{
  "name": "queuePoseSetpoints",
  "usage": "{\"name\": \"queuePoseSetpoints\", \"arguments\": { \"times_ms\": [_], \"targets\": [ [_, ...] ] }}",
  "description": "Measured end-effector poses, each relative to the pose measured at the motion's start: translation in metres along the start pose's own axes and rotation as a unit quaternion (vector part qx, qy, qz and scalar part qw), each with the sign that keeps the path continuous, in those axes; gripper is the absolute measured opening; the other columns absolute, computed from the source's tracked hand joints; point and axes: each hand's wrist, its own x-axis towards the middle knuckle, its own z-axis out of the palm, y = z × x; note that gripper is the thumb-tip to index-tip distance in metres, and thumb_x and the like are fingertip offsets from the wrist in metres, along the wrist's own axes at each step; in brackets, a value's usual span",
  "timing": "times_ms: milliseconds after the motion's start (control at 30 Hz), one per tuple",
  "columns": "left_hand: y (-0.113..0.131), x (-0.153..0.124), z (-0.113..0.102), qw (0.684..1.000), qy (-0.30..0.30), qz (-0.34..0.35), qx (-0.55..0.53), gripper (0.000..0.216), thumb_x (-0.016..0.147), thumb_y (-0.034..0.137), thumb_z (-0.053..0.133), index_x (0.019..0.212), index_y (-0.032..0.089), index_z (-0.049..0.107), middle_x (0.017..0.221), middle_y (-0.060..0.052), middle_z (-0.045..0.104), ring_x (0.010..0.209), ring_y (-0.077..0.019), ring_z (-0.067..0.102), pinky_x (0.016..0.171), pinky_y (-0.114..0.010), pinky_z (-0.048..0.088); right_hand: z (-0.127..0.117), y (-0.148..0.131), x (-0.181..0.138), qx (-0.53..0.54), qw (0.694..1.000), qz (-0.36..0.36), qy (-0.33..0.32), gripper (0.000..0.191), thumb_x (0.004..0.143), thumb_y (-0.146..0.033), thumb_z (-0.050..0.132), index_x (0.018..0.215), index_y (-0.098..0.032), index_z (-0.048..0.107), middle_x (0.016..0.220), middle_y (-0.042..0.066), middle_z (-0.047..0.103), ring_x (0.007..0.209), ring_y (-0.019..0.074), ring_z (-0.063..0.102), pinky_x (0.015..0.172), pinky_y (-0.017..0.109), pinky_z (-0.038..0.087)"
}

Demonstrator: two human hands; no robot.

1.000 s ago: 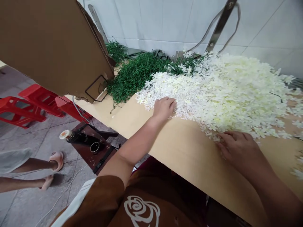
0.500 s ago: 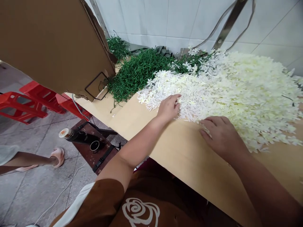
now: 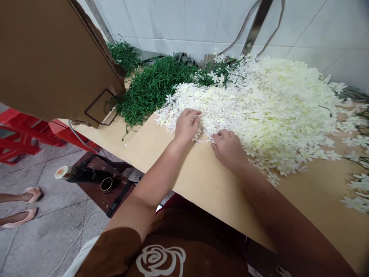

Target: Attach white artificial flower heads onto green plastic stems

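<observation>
A large heap of white and pale-yellow artificial flowers covers the tabletop. At the heap's near left edge, my left hand has its fingers curled in against white flowers and their thin stems. Close to its right, my right hand is closed with thumb and fingertips together on white flower pieces. A few loose white stems lie between both hands. Exactly how many pieces either hand grips is hidden by the fingers.
Green plastic stems are piled left of the flowers, beside a big cardboard box. Below the table edge, a dark flask and a cup stand on a brown surface. Red stools and another person's feet are at left.
My right hand has moved left along the heap's edge, closer to my left hand. The view has shifted right, and the other person's feet have changed position.
</observation>
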Motion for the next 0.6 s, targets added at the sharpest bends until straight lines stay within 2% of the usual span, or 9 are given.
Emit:
{"name": "queuePoseSetpoints", "arguments": {
  "times_ms": [133,267,300,400,500,600],
  "targets": [
    [-0.012,0.007,-0.016,0.993,0.059,-0.046,0.089,0.025,0.086,0.011,0.06,0.104,0.019,0.075,0.107,-0.009,0.067,0.106,-0.0228,0.064,0.096,-0.034,0.05,0.013,0.001,0.001,-0.007,0.999,0.006,0.048,0.027,0.095,-0.014,0.047,0.107,-0.01,0.072,0.112,0.018,0.067,0.098,0.0301,0.052,0.08,0.039,0.036],
    [-0.021,0.009,-0.025,0.982,0.034,-0.112,0.147,0.031,0.081,0.014,0.066,0.11,0.018,0.074,0.114,-0.013,0.067,0.116,-0.0304,0.061,0.104,-0.043,0.045,0.012,0.006,0.003,0.015,0.998,0.014,0.062,0.024,0.093,-0.011,0.048,0.1,-0.011,0.071,0.109,0.018,0.068,0.099,0.0304,0.052,0.083,0.041,0.038],
    [-0.023,0.009,-0.025,0.98,0.01,-0.127,0.153,0.03,0.081,0.014,0.066,0.109,0.019,0.074,0.112,-0.011,0.068,0.114,-0.0301,0.062,0.103,-0.043,0.045,0.01,0.009,0.003,0.025,0.997,0.019,0.067,0.022,0.092,-0.01,0.049,0.099,-0.012,0.071,0.11,0.017,0.068,0.101,0.0307,0.052,0.084,0.041,0.038],
    [-0.026,0.01,-0.023,0.981,-0.031,-0.136,0.135,0.02,0.083,0.016,0.062,0.098,0.018,0.074,0.096,-0.007,0.07,0.094,-0.0253,0.067,0.092,-0.039,0.049,0.002,0.017,-0.002,0.06,0.993,0.044,0.095,0.017,0.09,-0.011,0.052,0.096,-0.013,0.068,0.107,0.017,0.067,0.101,0.0307,0.053,0.086,0.041,0.041],
    [-0.027,0.013,-0.021,0.985,-0.021,-0.133,0.107,0.012,0.084,0.02,0.06,0.091,0.019,0.071,0.086,-0.003,0.067,0.083,-0.0208,0.064,0.083,-0.035,0.049,-0.006,0.027,-0.011,0.103,0.984,0.051,0.138,0.012,0.088,-0.011,0.052,0.09,-0.016,0.063,0.099,0.016,0.066,0.097,0.0295,0.054,0.086,0.041,0.043],
    [-0.027,0.014,-0.021,0.991,0.015,-0.107,0.082,0.008,0.085,0.022,0.06,0.088,0.019,0.067,0.085,-0.001,0.063,0.08,-0.0172,0.061,0.08,-0.034,0.047,-0.012,0.035,-0.022,0.185,0.966,0.057,0.172,0.011,0.085,-0.009,0.05,0.085,-0.019,0.055,0.094,0.012,0.063,0.09,0.0251,0.055,0.082,0.038,0.045]
  ]
}}
